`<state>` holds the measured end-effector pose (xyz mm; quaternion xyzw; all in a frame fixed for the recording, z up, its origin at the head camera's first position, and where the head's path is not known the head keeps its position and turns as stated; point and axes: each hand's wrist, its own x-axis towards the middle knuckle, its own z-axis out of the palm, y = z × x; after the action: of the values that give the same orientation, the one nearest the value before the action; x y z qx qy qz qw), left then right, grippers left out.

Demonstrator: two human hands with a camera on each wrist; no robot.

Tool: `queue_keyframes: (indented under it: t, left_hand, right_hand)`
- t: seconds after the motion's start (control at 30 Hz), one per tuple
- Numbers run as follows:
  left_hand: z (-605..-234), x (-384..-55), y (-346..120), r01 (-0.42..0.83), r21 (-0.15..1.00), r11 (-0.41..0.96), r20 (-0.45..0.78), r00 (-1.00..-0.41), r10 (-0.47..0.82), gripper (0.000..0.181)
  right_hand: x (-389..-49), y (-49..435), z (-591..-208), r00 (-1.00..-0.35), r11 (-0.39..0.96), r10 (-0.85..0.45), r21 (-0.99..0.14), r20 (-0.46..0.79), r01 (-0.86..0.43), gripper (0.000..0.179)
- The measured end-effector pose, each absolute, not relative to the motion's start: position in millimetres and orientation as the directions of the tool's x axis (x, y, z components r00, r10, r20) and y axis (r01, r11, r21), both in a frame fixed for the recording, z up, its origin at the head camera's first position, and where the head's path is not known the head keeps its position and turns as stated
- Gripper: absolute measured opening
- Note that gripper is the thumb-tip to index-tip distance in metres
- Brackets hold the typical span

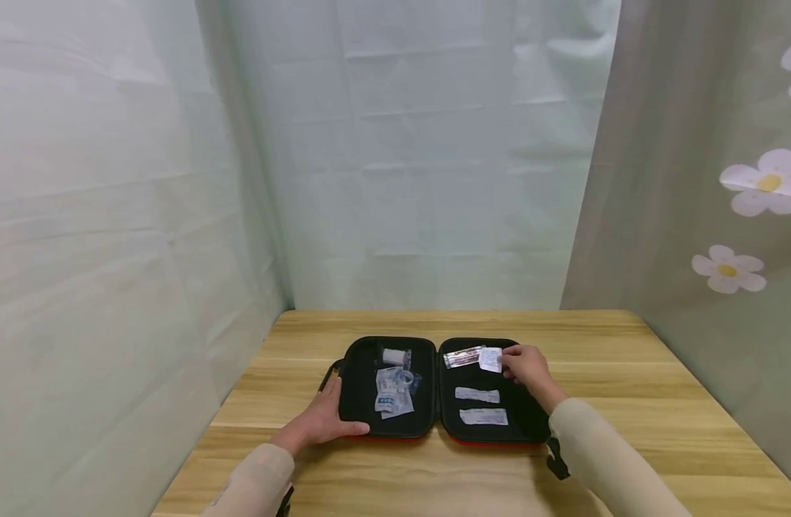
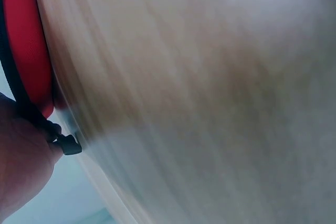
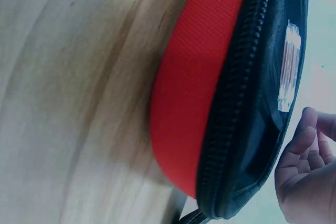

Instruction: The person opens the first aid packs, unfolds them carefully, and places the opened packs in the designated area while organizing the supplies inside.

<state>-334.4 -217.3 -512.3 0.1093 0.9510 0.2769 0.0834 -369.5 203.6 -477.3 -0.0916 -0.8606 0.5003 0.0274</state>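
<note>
A zip-up case lies open on the table, black inside (image 1: 357,402) and red outside (image 3: 194,77). My left hand (image 1: 324,418) rests at the front left corner of its left half, thumb along the front rim. In the left wrist view, part of that hand (image 2: 23,161) is beside a black zipper pull (image 2: 68,144). My right hand (image 1: 527,368) pinches a small white packet (image 1: 490,359) over the right half's far side. Next to it is a shiny clear packet with reddish strips (image 1: 463,357). Two white paper packets (image 1: 477,395) lie nearer the front.
In the left half sit a wrapped white roll (image 1: 394,357), a roll of tape (image 1: 405,378) and several blue-and-white packets (image 1: 387,402). Wooden tabletop (image 1: 628,402) surrounds the case. Pale curtains (image 1: 434,179) hang behind and at both sides.
</note>
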Motion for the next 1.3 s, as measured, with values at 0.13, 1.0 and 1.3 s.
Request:
queue_keyframes:
  t: [0.13, 1.0, 1.3]
  left_hand:
    - [-513, -335, -218, 0.165, 0.534, 0.829, -0.099, -0.962, 0.255, 0.132]
    - [-513, -335, -217, 0.164, 0.532, 0.831, -0.097, -0.963, 0.252, 0.132]
    - [-511, -335, -217, 0.162, 0.529, 0.833, -0.102, -0.962, 0.252, 0.133]
  right_hand:
    - [-368, 209, -480, -0.98, 0.486, 0.201, -0.867, -0.015, 0.113, 0.028]
    - [-354, 239, -481, -0.971, 0.464, 0.238, -0.879, 0.006, 0.108, 0.023]
    - [-354, 242, -487, -0.971, 0.491, 0.237, -0.866, 0.032, 0.092, 0.022]
